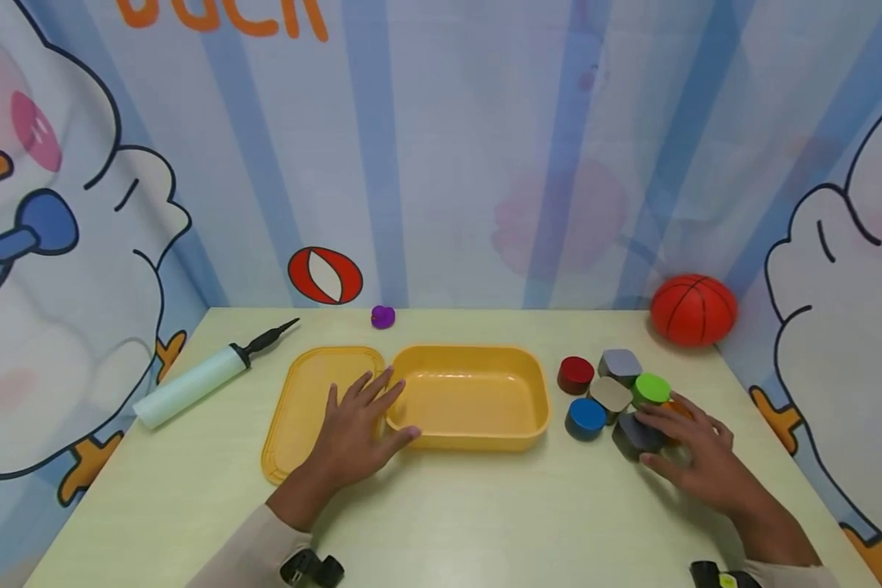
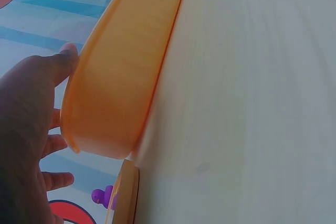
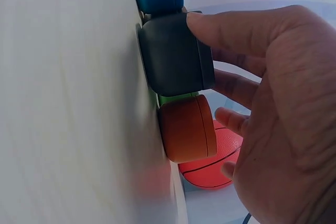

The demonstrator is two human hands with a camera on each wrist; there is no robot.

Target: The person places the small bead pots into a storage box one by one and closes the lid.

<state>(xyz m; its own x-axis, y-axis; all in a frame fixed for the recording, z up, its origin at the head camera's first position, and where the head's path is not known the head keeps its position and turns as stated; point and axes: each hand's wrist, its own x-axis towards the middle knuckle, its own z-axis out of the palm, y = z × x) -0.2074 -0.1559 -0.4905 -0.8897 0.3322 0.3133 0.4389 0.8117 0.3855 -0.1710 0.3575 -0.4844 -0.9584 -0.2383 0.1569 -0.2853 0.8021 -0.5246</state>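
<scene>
A yellow plastic box (image 1: 478,441), lidless, stands at mid-table. My left hand (image 1: 356,437) spreads its fairly straight fingers over the box's left rim, the thumb at the front rim; the left wrist view shows the box's outer wall (image 2: 121,72). Over a cluster of small lidded tins, my right hand (image 1: 706,461) holds a dark grey squarish tin (image 3: 170,53), thumb on its near edge and fingers on the far side. An orange tin (image 3: 185,129) sits under the palm, mostly hidden in the head view. Close around are blue (image 1: 585,419), green (image 1: 651,389) and beige (image 1: 610,394) tins.
Left of the box lies a flat yellow lid (image 1: 305,408), partly under the left hand. Red (image 1: 576,375) and light grey (image 1: 621,365) tins complete the cluster. A red basketball (image 1: 694,310), a pale green pump (image 1: 191,386) and a small purple toy (image 1: 383,317) lie further out.
</scene>
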